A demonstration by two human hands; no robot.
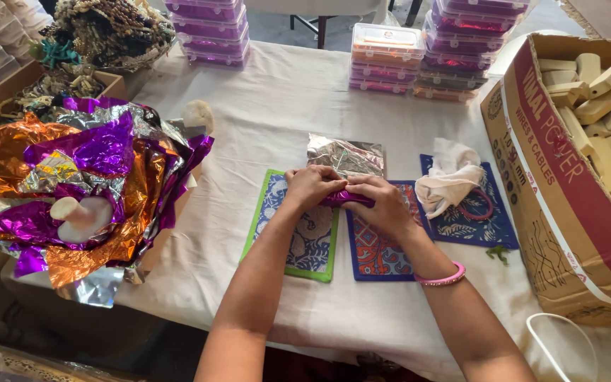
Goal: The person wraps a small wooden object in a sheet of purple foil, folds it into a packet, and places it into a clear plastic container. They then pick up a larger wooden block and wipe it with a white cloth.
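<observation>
Both of my hands meet at the middle of the white-clothed table (305, 99) over a small object wrapped in purple foil (346, 198). My left hand (310, 186) grips its left end and my right hand (383, 205) grips its right end. Under them lie a patterned blue mat with a green border (298, 244) and a blue mat with an orange pattern (376, 258). A silver foil sheet (346, 155) lies just beyond my hands. A pink bangle (441, 278) circles my right wrist.
A heap of purple, orange and silver foil (79, 184) fills a box at left. A third blue mat holds a white cloth (450, 180). A cardboard box of pale wooden blocks (588, 141) stands at right. Stacked plastic cases (387, 56) line the far edge.
</observation>
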